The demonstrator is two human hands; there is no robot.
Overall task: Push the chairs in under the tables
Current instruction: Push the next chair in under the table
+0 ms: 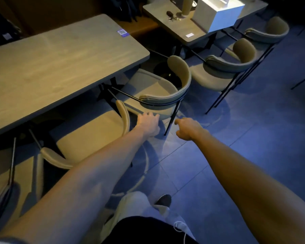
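Note:
A long wooden table (60, 55) fills the left. A beige chair (88, 138) with a curved backrest stands half under its near edge. A second beige chair (151, 87) stands at the table's right corner, its seat partly under the top. My left hand (148, 125) reaches out with spread fingers, just below this second chair's backrest and beside the first chair's arm; contact is unclear. My right hand (188, 128) hovers over the floor with loosely curled fingers, holding nothing.
A third chair (0, 194) shows at the lower left. Another table (188, 27) at the back carries a white box (217, 14) and a cup (187, 6); two chairs (231, 66) stand by it. Tiled floor (245, 138) stretches right. My leg and shoe (163, 200) are below.

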